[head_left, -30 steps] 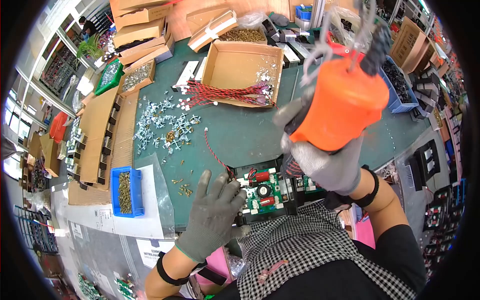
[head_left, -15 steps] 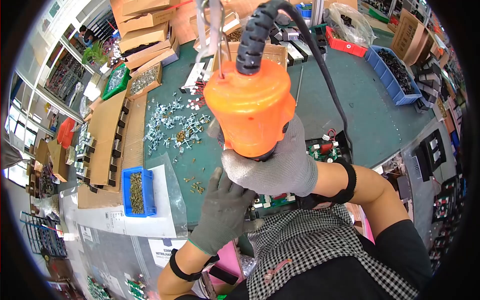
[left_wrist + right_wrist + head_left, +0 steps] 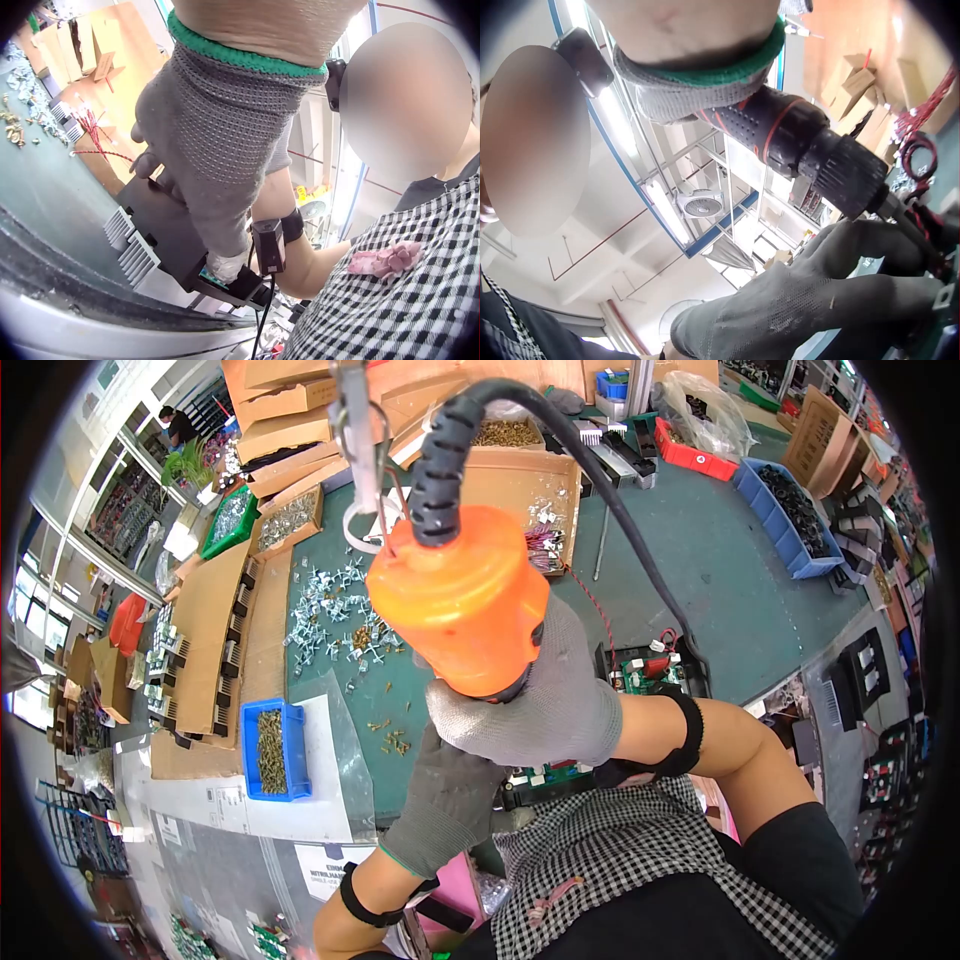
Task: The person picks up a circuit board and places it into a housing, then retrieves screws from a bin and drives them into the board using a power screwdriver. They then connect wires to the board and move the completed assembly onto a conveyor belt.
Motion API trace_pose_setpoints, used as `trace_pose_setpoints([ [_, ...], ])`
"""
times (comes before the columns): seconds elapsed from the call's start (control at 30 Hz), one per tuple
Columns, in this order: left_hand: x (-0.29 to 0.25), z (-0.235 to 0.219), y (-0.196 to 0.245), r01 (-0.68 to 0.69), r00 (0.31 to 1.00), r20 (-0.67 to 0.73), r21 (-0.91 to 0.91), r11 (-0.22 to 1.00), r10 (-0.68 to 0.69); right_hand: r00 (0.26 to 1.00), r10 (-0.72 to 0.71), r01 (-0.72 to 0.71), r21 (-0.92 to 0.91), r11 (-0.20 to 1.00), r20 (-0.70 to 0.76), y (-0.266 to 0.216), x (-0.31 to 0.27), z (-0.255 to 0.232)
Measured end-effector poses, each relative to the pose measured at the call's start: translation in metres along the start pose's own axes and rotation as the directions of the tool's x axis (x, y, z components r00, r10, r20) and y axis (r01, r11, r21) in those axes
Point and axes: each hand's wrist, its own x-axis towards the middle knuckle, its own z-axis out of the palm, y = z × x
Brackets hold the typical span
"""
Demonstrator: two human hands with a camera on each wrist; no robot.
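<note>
My right hand [image 3: 540, 710] grips an electric screwdriver with an orange top [image 3: 460, 600], held upright with its cable rising. In the right wrist view, the screwdriver's dark body [image 3: 844, 169] slants down, its bit ending beside my left hand's fingers [image 3: 885, 247] near red and black wires. Most of a green circuit board [image 3: 560, 772] is covered by my hands. My left hand [image 3: 445, 795] holds the edge of the black housing [image 3: 154, 221], thumb side over the near edge, fingers at the far side. The spot under the bit is not clearly visible.
Loose silver parts [image 3: 325, 620] and brass screws [image 3: 395, 742] lie on the left of the green table. A blue screw bin [image 3: 305, 775] stands nearer. Behind is a cardboard tray [image 3: 500, 480]; another board in its housing [image 3: 645, 672] lies to the right.
My right hand has brought the screwdriver leftward from over the right side, over my left hand. The left hand stays at the housing, its fingertips now hidden in the head view.
</note>
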Motion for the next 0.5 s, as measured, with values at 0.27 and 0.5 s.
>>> trace_pose_setpoints([
  [0.27,0.004,-0.009,0.01,0.048,0.999,-0.012,0.014,0.999,-0.048,0.994,-0.022,0.024,0.014,1.0,-0.111,-0.027,0.005,-0.022],
  [0.5,0.014,-0.046,0.007,-0.038,0.999,0.03,-0.132,0.991,0.042,0.96,-0.104,0.025,-0.291,0.956,-0.259,-0.045,0.03,-0.149],
])
